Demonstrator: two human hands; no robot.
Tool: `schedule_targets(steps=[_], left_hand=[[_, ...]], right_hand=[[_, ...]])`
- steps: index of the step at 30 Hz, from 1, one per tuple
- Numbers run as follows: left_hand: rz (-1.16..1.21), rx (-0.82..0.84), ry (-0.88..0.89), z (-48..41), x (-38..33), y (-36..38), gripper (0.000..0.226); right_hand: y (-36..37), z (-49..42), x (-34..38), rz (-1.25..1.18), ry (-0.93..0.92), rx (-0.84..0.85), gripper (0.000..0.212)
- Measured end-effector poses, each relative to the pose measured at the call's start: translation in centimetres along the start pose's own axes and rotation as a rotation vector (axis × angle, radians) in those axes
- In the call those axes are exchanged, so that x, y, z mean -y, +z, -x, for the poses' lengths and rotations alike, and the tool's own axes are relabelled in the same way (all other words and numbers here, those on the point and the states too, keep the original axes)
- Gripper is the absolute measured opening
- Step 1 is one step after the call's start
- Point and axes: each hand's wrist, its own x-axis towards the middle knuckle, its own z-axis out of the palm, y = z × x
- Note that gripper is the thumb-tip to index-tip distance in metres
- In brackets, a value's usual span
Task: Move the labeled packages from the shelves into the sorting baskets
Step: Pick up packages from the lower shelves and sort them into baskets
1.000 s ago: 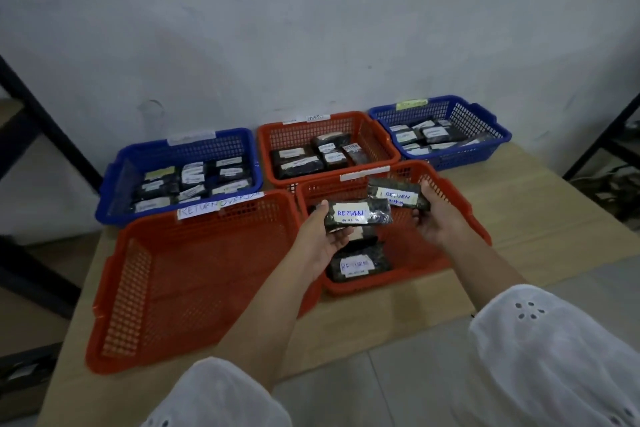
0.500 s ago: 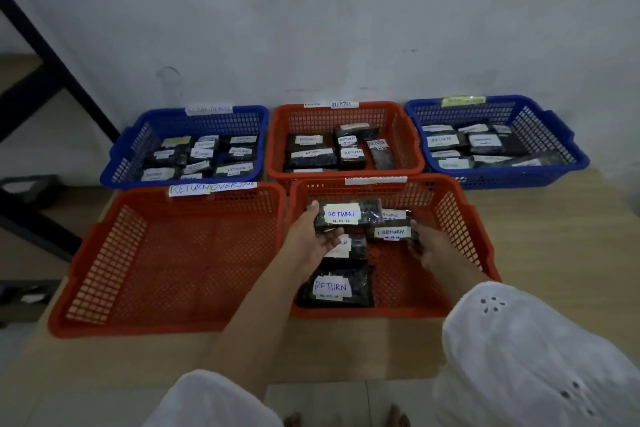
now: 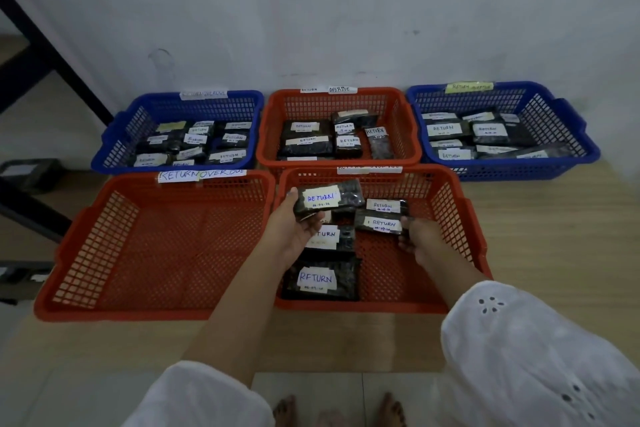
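My left hand (image 3: 294, 230) grips a dark package labelled RETURN (image 3: 329, 199) above the near right red basket (image 3: 464, 218). My right hand (image 3: 420, 239) holds a second RETURN package (image 3: 379, 224) low inside that basket, beside another package (image 3: 384, 206). Two more RETURN packages lie in the basket, one partly under my left hand (image 3: 332, 241) and one at the front (image 3: 320, 279). The near left red basket (image 3: 156, 246), tagged RETURN OVERDUE, has nothing in it.
Along the wall stand a blue basket (image 3: 138, 121), a red basket (image 3: 401, 128) and another blue basket (image 3: 554, 121), each holding several labelled packages. All rest on a wooden table (image 3: 554, 253). A dark shelf frame (image 3: 31, 55) rises at the left.
My right hand has lowered its package from above the basket down into it. My left hand has stayed over the basket with its package. The camera has moved closer and tilted down.
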Motion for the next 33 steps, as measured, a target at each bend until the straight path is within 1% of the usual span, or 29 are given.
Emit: schedule_targets(steps=[4, 6, 10, 14, 17, 20, 21, 22, 24, 25, 26, 27, 29, 30, 32, 33], left_hand=[[-0.009, -0.021, -0.003, 0.0, 0.0, -0.1, 0.024], [-0.019, -0.015, -0.009, 0.1, 0.1, 0.0, 0.023], [-0.048, -0.011, -0.018, 0.3, 0.2, 0.1, 0.024], [-0.086, 0.017, -0.033, 0.3, 0.2, 0.2, 0.026], [-0.109, 0.032, -0.054, 0.1, 0.5, 0.3, 0.028], [-0.125, 0.063, -0.079, 0.1, 1.1, 0.4, 0.03], [-0.13, 0.072, -0.089, 0.1, 1.3, 0.5, 0.033], [-0.138, 0.078, -0.098, 0.1, 1.5, 0.7, 0.035], [-0.165, 0.088, -0.108, 0.1, 1.9, 1.1, 0.037], [-0.182, 0.092, -0.109, 0.1, 2.1, 1.4, 0.037], [-0.197, 0.099, -0.107, 0.1, 2.4, 1.6, 0.037], [-0.209, 0.107, -0.103, 0.1, 2.6, 1.8, 0.037], [-0.231, 0.133, -0.095, 0.2, 3.0, 2.3, 0.037], [-0.26, 0.148, -0.09, 0.4, 3.2, 2.5, 0.037], [-0.392, 0.172, -0.061, 0.9, 3.3, 2.8, 0.034], [-0.495, 0.165, -0.017, 1.2, 3.3, 2.8, 0.031]], right_hand=[[1.2, 0.0, -0.4, 0.047, -0.01, 0.071, 0.033], [2.0, -0.1, -0.6, 0.094, -0.038, 0.073, 0.034], [2.7, -0.7, -0.9, 0.244, -0.105, -0.006, 0.031], [2.6, -1.1, -1.1, 0.537, -0.22, -0.128, 0.034], [2.3, -0.8, -1.2, 0.504, -0.268, -0.129, 0.038], [1.6, -0.2, -0.9, 0.453, -0.299, -0.16, 0.035], [1.5, 0.2, -0.7, 0.388, -0.311, -0.146, 0.033], [1.2, 0.8, -0.3, 0.281, -0.293, -0.07, 0.034], [0.5, 2.0, 0.3, 0.128, -0.203, 0.211, 0.051], [0.0, 2.5, 0.5, 0.122, -0.16, 0.353, 0.058], [-0.5, 3.0, 0.7, 0.125, -0.13, 0.473, 0.06], [-1.1, 3.5, 0.8, 0.13, -0.117, 0.571, 0.057], [-1.9, 4.3, 1.0, 0.098, -0.109, 0.685, 0.047], [-2.3, 4.5, 1.0, 0.067, -0.107, 0.708, 0.045], [-2.8, 4.6, 0.9, 0.01, -0.087, 0.69, 0.044], [-3.0, 4.5, 0.8, -0.022, -0.072, 0.659, 0.043]])
